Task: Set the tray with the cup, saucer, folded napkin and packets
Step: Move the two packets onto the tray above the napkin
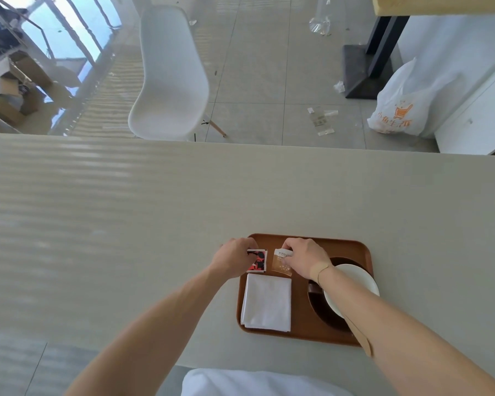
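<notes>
The two packets lie side by side at the far end of the tray (355, 247), just beyond the folded napkin (266, 302). My left hand (235, 257) pinches the red and black packet (258, 260); my right hand (305, 257) pinches the pale orange packet (282, 265). Each packet is directly under its own hand, long sides pointing away from me. Cup (352, 290) and saucer (319, 307) are at right, partly hidden by my forearm.

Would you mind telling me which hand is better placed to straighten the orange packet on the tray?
The right hand: its fingers already rest on the orange packet, while the left hand is busy on the red-and-black packet.
</notes>
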